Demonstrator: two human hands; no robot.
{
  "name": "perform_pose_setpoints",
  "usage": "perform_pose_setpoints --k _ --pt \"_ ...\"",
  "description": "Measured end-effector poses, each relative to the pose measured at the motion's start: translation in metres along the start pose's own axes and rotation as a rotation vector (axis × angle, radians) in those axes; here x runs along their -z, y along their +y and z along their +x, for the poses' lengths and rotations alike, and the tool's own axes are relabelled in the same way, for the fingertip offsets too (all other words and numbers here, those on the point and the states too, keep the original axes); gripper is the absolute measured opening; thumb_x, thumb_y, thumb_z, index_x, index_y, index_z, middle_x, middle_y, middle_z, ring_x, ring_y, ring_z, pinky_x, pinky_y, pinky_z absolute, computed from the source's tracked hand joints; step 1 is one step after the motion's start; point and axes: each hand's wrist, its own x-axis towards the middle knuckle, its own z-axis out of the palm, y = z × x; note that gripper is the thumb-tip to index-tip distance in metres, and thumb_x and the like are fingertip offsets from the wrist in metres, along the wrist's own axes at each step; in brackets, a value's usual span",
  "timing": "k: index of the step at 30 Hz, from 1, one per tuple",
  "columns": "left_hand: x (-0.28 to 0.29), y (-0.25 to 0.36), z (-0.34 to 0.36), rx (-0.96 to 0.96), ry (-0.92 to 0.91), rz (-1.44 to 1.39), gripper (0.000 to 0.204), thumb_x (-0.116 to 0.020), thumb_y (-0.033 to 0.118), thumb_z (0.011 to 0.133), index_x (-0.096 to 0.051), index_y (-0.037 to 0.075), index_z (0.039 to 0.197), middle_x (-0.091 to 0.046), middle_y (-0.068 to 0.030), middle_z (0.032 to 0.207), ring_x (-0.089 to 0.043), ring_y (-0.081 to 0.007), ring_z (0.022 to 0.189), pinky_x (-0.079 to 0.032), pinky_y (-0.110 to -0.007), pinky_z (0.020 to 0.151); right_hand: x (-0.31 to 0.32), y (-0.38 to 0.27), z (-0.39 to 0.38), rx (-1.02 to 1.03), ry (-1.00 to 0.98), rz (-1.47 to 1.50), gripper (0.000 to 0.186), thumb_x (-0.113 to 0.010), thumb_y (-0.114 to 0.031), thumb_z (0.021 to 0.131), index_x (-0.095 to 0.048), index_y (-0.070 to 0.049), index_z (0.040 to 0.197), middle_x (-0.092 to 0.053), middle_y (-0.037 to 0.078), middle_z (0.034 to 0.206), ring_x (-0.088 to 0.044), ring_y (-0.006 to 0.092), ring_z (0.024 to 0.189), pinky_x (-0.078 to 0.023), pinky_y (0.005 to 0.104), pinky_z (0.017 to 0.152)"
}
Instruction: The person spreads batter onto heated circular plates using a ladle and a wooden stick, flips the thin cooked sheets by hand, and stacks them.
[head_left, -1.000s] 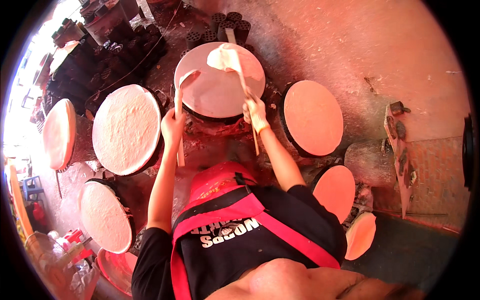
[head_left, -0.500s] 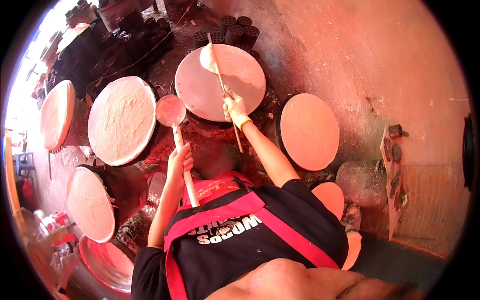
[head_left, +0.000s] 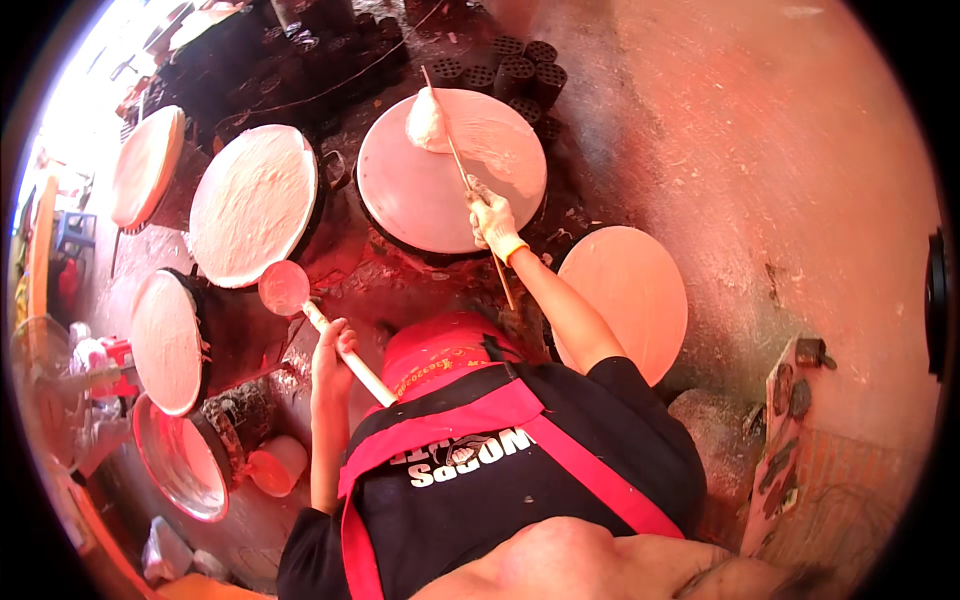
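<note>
My left hand [head_left: 333,348] is closed around the pale, long handle of a ladle. The ladle's round bowl [head_left: 284,288] hangs beside the lower edge of a pale-coated griddle at left. My right hand [head_left: 490,216], in a light glove with a yellow cuff, grips a thin wooden stick [head_left: 456,157]. That stick reaches over a round griddle [head_left: 405,195] at the top centre, its upper part against a mound of pale batter [head_left: 427,124]. A streaked layer of batter covers the griddle's upper right; its lower left looks smoother and greyer.
Other round griddles with pale sheets [head_left: 250,205] stand at left, another [head_left: 628,300] at right. A wide metal basin [head_left: 147,445] and a pitcher [head_left: 280,466] sit lower left. Honeycomb coal briquettes [head_left: 515,76] are stacked behind the middle griddle. A board [head_left: 775,440] leans at right.
The ladle has swung left and down, away from the middle griddle. Streaked batter now covers more of that griddle's right side. The view has shifted, revealing the pitcher.
</note>
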Motion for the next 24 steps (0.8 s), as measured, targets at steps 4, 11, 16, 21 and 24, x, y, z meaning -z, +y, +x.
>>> perform_pose_setpoints --k 4,11,16,21,24 --pt "0.041 -0.023 -0.005 -0.036 0.103 -0.118 0.013 -0.055 -0.003 0.087 -0.043 0.001 0.088 -0.043 -0.0044 0.070 -0.042 -0.0104 0.056 -0.036 -0.019 0.044 0.047 -0.019 -0.042 -0.053 -0.308 -0.160 0.025 -0.049 -0.024 0.096 -0.056 -0.021 0.120 -0.038 -0.006 0.055 -0.028 0.0050 0.034 -0.023 0.0219 0.031" --pt "0.030 -0.037 -0.023 -0.088 0.383 0.104 0.009 -0.063 0.008 0.083 -0.055 0.003 0.085 -0.059 -0.0067 0.078 -0.060 -0.0202 0.070 -0.054 -0.029 0.061 0.104 -0.032 0.022 0.002 -0.006 -0.091 0.024 -0.054 -0.028 0.093 -0.057 -0.021 0.116 -0.038 -0.006 0.053 -0.030 0.0053 0.033 -0.023 0.0230 0.029" --pt "0.020 -0.042 -0.036 -0.077 0.435 0.151 0.015 -0.065 0.013 0.083 -0.058 0.004 0.092 -0.060 -0.0083 0.090 -0.061 -0.0224 0.079 -0.055 -0.031 0.065 0.074 -0.040 0.021 -0.079 -0.413 -0.216 0.034 -0.056 -0.028 0.093 -0.056 -0.021 0.127 -0.037 -0.007 0.053 -0.028 0.0044 0.034 -0.023 0.0221 0.031" --pt "0.054 -0.052 -0.046 -0.122 0.493 0.054 0.018 -0.064 0.011 0.084 -0.056 -0.001 0.096 -0.057 -0.0152 0.095 -0.060 -0.0262 0.083 -0.057 -0.037 0.079 0.115 -0.060 0.008 -0.184 -0.503 -0.281 0.033 -0.056 -0.022 0.092 -0.058 -0.020 0.125 -0.039 -0.007 0.053 -0.026 0.0039 0.034 -0.020 0.0210 0.030" --pt "0.046 -0.056 -0.056 -0.104 0.541 0.046 0.018 -0.064 0.010 0.084 -0.056 -0.001 0.095 -0.057 -0.0161 0.095 -0.060 -0.0261 0.083 -0.057 -0.038 0.079 0.121 -0.053 0.059 -0.045 -0.324 -0.177 0.033 -0.054 -0.023 0.093 -0.057 -0.019 0.126 -0.040 -0.006 0.055 -0.029 0.0034 0.036 -0.022 0.0220 0.030"
